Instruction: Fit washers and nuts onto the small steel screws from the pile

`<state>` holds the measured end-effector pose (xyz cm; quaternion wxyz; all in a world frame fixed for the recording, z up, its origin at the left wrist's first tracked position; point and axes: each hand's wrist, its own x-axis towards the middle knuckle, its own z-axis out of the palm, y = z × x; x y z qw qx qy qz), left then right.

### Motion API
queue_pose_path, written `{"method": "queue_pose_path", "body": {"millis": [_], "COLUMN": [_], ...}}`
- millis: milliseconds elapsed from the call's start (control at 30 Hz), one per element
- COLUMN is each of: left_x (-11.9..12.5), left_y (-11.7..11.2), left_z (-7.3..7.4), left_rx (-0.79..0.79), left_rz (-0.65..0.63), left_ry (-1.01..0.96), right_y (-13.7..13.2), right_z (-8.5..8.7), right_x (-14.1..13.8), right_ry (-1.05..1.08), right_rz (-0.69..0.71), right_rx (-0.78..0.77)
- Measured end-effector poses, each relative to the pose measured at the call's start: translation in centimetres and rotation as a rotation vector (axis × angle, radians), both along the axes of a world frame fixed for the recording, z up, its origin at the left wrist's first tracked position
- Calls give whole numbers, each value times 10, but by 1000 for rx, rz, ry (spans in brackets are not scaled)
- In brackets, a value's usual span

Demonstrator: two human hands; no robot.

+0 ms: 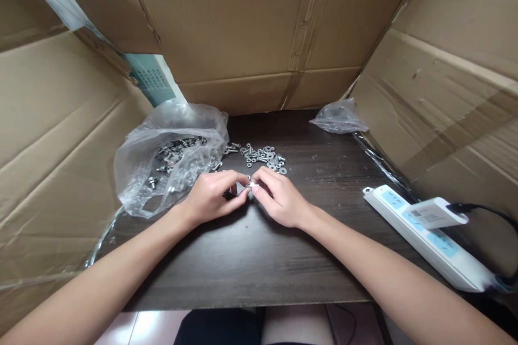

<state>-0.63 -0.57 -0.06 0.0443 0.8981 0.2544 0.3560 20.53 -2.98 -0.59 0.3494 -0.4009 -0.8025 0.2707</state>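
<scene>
My left hand point(214, 194) and my right hand point(279, 197) meet at the middle of a dark wooden table point(251, 259). Both are pinched around one small metal part point(247, 186), a bolt or nut too small to name for sure. Just beyond my fingers lies a loose pile of small bolts, nuts and washers point(263, 155). To the left, an open clear plastic bag point(170, 156) holds several more of the same metal fasteners.
Cardboard walls point(251, 27) enclose the table on the left, back and right. A second crumpled clear bag point(339, 117) lies at the back right. A white power strip point(429, 237) with a plugged-in adapter lies along the right edge.
</scene>
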Motion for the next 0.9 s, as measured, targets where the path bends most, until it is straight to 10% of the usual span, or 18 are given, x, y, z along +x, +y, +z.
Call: {"method": "queue_pose_path", "body": {"millis": [900], "left_x": [-1], "left_y": [2], "left_z": [1], "left_rx": [-23], "left_rz": [13], "left_ry": [-11], "right_y": [0], "right_z": [-1], "right_x": [1], "right_ry": [-39], "right_rz": [3], "right_rx": [47]}}
